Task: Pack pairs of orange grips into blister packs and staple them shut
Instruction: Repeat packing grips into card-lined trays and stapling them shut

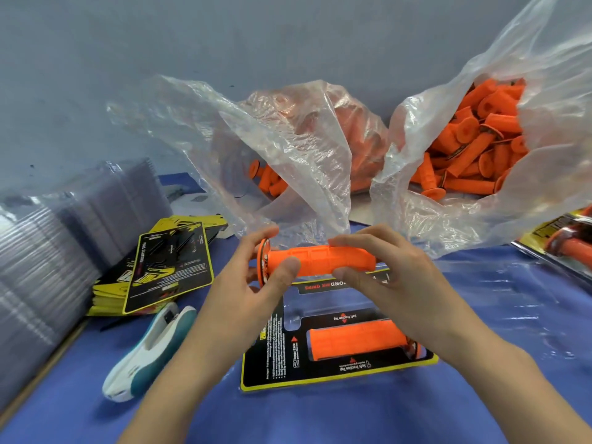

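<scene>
holding an orange grip (320, 261) level over the blister pack (262, 363) on the tabletop (480, 395), pinched at its flanged end by the left hand (253, 293) and farther along by the right hand (394, 277); second grip (355, 341) seated in the pack's near slot.

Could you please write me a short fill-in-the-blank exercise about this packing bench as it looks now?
1. The left hand and right hand both hold the same ____ grip.
2. The blister pack below already contains ____ seated grip.
3. The stapler lies on the pack's ____ side.
4. Spare grips fill clear plastic ____.
Missing words: orange; one; left; bags.
</scene>
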The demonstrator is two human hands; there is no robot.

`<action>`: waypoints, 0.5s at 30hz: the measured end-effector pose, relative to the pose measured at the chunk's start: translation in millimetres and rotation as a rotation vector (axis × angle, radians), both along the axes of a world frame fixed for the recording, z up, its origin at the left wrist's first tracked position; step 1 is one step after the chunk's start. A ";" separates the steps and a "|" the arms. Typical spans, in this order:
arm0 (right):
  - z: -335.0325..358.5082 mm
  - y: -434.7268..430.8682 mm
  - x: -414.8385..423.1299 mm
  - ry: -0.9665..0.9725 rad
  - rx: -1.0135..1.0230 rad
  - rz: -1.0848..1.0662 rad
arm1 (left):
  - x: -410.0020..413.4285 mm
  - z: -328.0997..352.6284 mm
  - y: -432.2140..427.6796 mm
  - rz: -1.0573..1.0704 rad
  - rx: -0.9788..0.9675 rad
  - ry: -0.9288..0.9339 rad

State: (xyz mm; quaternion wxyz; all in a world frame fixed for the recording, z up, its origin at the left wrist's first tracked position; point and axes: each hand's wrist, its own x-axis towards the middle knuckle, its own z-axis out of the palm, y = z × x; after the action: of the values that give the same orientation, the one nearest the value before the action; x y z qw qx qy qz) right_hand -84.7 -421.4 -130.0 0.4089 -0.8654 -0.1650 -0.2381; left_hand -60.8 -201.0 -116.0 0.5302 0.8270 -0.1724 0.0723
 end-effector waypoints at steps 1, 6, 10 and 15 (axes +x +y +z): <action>0.3 0.3 -1.0 -0.012 -0.005 0.003 | -2.8 -1.6 0.2 0.009 0.020 -0.040; 5.0 -4.8 -3.5 0.000 -0.031 0.037 | -3.4 -1.4 11.0 -0.007 0.097 -0.133; 7.2 -8.1 -5.5 -0.037 -0.043 0.036 | -7.5 1.7 9.3 -0.073 0.065 -0.103; 5.3 -16.3 -8.2 -0.055 -0.058 0.029 | -6.7 4.3 9.1 -0.160 -0.018 0.047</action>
State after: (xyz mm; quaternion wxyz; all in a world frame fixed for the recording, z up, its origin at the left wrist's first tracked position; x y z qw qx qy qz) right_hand -92.9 -437.7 -124.7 0.3824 -0.8675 -0.1954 -0.2509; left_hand -67.4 -191.9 -111.7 0.5454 0.8073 -0.2249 0.0120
